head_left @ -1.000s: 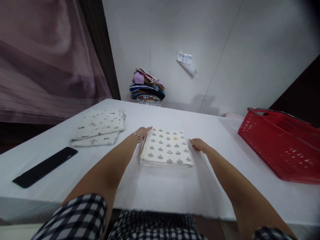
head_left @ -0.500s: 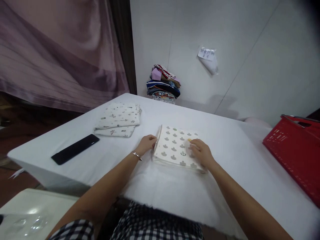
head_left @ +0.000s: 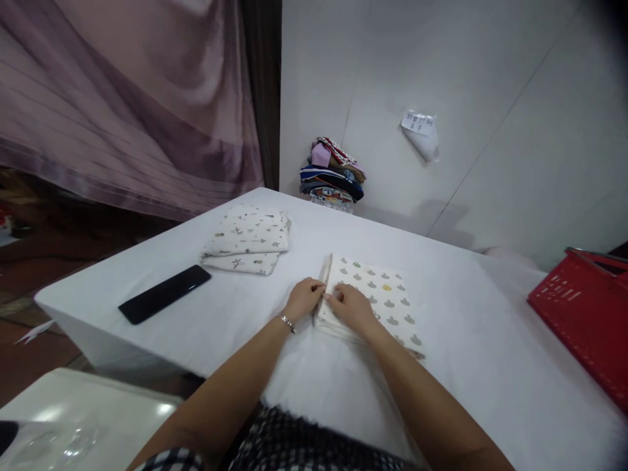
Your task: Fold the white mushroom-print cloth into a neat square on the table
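Observation:
A white folded cloth [head_left: 396, 307] printed with grey shapes, plus a few green and yellow ones, lies flat on the white-covered table [head_left: 471, 340] in front of me. At its left edge, my left hand [head_left: 305, 297] is closed, with thumb and fingertips pinching the fabric. My right hand [head_left: 352, 307] rests over the left part of the cloth, its fingers curled and its thumb and fingertips at the same edge, close beside the left hand. The right hand covers some of the print. Further back on the left lies a second folded white cloth [head_left: 248, 239] with small plant-like motifs.
A black phone-like slab [head_left: 165, 294] lies near the table's left side. At the back stands a stack of folded fabrics [head_left: 332, 175]. A red plastic basket [head_left: 586, 314] sits at the right edge. A pale stool-like surface [head_left: 98, 399] is at lower left.
My right hand has moved left across the folded cloth, from its right part to its left edge beside my left hand. The camera view has shifted slightly.

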Available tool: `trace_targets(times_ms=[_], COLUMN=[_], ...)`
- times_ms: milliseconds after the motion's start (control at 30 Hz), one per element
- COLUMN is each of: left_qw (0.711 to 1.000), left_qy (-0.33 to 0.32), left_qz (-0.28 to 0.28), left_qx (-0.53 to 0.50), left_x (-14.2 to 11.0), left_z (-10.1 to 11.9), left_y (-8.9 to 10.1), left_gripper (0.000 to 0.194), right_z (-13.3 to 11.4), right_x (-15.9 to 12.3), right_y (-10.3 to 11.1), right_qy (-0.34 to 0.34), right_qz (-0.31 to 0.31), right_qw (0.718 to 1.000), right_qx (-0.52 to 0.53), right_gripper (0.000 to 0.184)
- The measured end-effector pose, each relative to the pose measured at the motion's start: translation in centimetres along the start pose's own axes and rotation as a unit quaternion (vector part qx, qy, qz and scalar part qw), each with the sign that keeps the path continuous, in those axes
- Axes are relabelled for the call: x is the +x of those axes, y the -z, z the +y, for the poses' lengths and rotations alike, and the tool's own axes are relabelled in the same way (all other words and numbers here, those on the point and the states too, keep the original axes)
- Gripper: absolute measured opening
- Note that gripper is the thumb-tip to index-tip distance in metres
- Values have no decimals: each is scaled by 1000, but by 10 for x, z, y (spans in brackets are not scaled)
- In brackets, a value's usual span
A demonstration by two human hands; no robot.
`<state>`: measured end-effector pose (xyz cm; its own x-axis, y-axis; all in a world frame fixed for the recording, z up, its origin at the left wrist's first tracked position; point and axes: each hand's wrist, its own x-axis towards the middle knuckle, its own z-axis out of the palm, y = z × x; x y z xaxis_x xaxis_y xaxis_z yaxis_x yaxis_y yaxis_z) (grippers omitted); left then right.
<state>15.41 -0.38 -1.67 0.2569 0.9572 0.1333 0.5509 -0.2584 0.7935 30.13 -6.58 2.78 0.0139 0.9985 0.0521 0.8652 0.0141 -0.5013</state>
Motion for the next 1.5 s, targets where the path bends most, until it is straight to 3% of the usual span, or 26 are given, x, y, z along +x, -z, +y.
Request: trace_targets(times_ms=[167,333,600,800,967,1100,1233,1400,1500], left_qw=[998,994,988,1000,996,987,979,970,967], left_qy=[-8,-12,-19,-8,52,107,114,114,113], left_qz=[-43,-49,-57,-20,-57,-76,-81,-87,-75], left_qx=[-46,-99,-140,-18,54,90,150,196,214], left_x=[4,4,5,3,8,15,19,20,23], left_z=[-2,-2,-2,10,23,34,43,49,52], left_y=[0,-1,-1,0,2,5,5,1,-2], left_gripper=[21,23,24,33,44,34,25,29,39], right_z=[-9,-8,13,20,20,18,16,33,60], right_x=[5,5,16,19,18,14,10,12,10], right_y=[-2,-1,-6,-8,-7,-3,0,10,25], right_qy=[-35,-63,-71,-64,-38,-51,-90,-72,-42], right_qz=[-18,-8,11,16,5,1,-10,54,98], right_qw=[998,998,995,986,986,978,965,956,977], right_qx=[-53,-19,64,151,161,203,245,279,187], right_gripper=[45,45,22,21,26,28,37,31,31])
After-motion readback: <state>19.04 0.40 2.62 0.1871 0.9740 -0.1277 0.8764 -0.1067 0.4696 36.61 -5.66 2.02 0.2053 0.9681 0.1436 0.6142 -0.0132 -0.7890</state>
